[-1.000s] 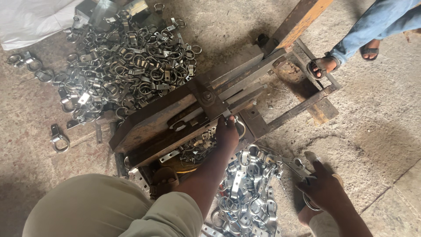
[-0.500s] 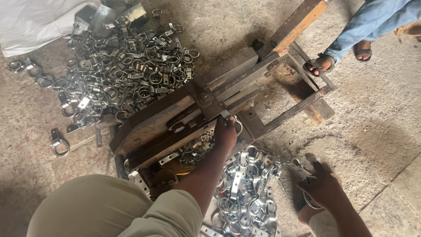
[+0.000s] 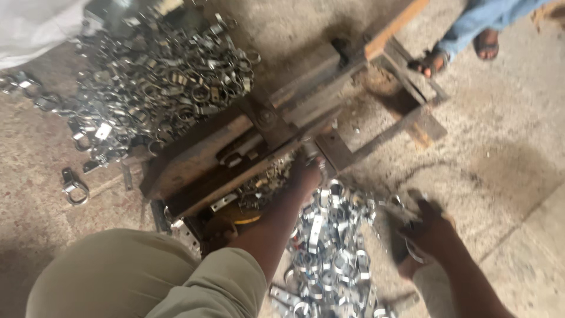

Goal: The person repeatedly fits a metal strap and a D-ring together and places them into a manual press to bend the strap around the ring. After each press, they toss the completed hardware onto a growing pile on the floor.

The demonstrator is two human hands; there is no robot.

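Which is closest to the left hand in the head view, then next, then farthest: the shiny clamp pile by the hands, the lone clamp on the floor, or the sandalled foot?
From the left hand:
1. Near clamp pile, just below.
2. Sandalled foot, upper right.
3. Lone clamp, far left.

Shiny silver-grey metal clamps in a pile (image 3: 159,82) at upper left, same silver in the second pile (image 3: 329,247) at bottom centre. Rusty brown and dark grey press frame (image 3: 247,141), with an orange-brown wooden bar (image 3: 394,26) at the top. Floor (image 3: 506,118) mottled grey-beige, speckled. Olive-khaki trouser leg (image 3: 118,277). White sack (image 3: 35,29) in the top left corner. Faded blue jeans (image 3: 482,20) on another person, dark sandals (image 3: 435,59). Yellow bit (image 3: 247,217) under the frame.
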